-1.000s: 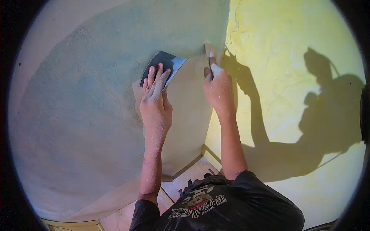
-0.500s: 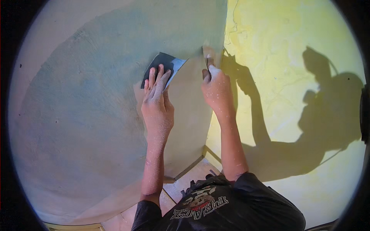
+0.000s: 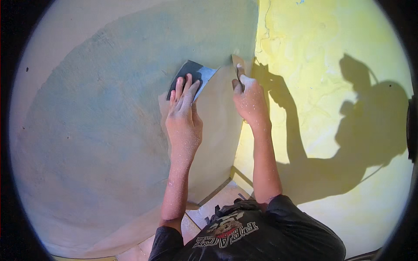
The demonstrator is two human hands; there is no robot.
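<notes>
My left hand (image 3: 186,119), dusted with white powder, holds a thin dark plate (image 3: 188,68) with a slightly curved far edge. Its fingers lie spread over the plate's face, and the thumb is hidden. A bright bluish sheen (image 3: 207,74) shows along the plate's right side. To the right, my right hand (image 3: 251,102) grips a putty knife (image 3: 237,60), with the index finger stretched along the blade. The blade's tip is at the grey-green wall (image 3: 109,108), close to the corner. White paste or dust coats the right fingers; the knife's handle is hidden in the hand.
A yellow wall (image 3: 322,39) with a crack near its top meets the grey-green wall at the right. My shadow (image 3: 370,126) falls across it. Below lie pale floor tiles (image 3: 224,198) and a darker skirting strip (image 3: 215,191) along the wall's foot.
Both hands, with the plate and the putty knife, have shifted slightly to the right in the picture. The grip of each looks the same.
</notes>
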